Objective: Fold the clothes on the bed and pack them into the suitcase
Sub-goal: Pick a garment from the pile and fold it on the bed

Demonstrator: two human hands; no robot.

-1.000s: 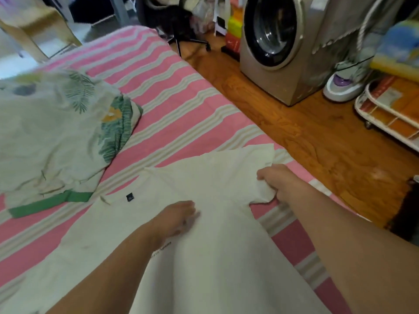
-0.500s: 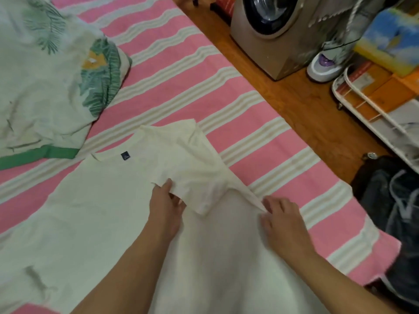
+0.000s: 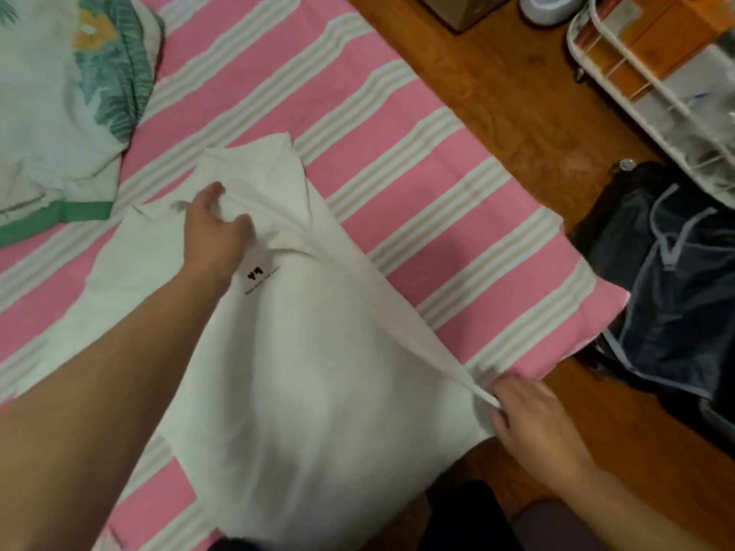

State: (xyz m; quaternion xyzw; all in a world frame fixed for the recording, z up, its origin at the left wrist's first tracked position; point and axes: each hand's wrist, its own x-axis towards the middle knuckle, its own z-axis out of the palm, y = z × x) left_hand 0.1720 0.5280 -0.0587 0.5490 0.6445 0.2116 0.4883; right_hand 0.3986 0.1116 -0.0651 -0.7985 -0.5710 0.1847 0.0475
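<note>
Where the earlier frame had the leaf-printed pale garment with green hem band filling much of the upper left, it now sits cropped into that corner, lying on the pink bedsheet with cream and beige stripes; the view has swung down and rightward. Centre frame: the cream-white cotton T-shirt lies on the sheet, its right side now doubled over the body, so the small black printed logo shows near the middle. Half a second ago the sleeve alone was turned in and the neck label was visible; that label is now out of sight. The left hand has moved up toward the collar end, fingers curled and bunching a fold of the shirt's cloth. A taut ridge of fabric runs diagonally from it toward the lower right. There the right hand, earlier lying flat on the shirt mid-frame, now pinches the shirt's lower edge at the bed's near corner, fingers curled round the cloth. Right of the bed: orange-brown wooden floor; a dark navy open bag with grey trim, more of it visible than before; a white wire rack at upper right.
</note>
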